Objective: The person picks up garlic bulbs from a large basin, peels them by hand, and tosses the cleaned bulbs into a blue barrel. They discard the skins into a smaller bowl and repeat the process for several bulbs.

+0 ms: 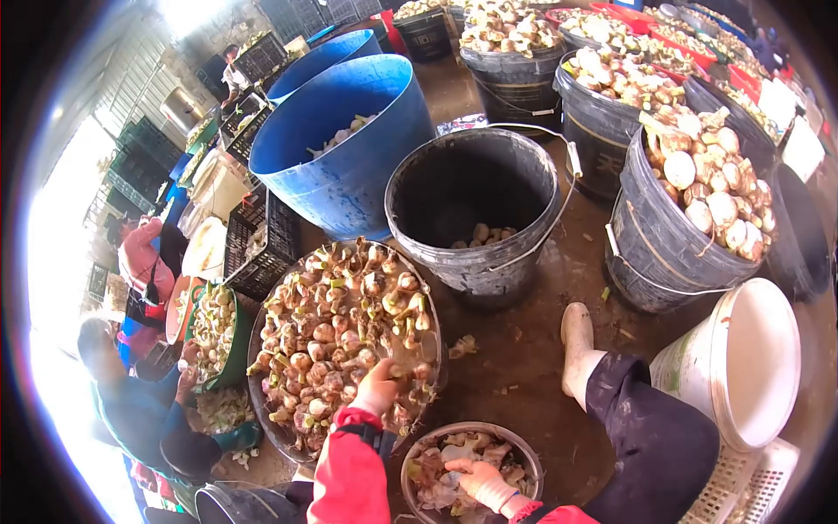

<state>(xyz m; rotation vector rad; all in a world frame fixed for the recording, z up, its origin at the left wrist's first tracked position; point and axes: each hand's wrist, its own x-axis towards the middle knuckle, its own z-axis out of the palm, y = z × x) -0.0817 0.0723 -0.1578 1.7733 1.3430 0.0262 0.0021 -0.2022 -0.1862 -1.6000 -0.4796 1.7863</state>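
Note:
My left hand (378,389), at the end of a red sleeve with a dark band at the wrist, reaches over a wide round basin (255,336) heaped with garlic bulbs (325,334). A garlic bulb (399,371) shows at its closed fingertips. Lower down, my right hand (485,483) hovers over a smaller metal bowl (534,461) of papery garlic skins (436,476). Its fingers are curled together, and I cannot tell what is inside them.
A black bucket (476,262) with some cloves inside stands ahead, beside a blue tub (340,188). Full garlic buckets (668,249) line the right, near a white bucket (759,362). My booted foot (576,345) rests on wet floor. A co-worker (144,410) sits left.

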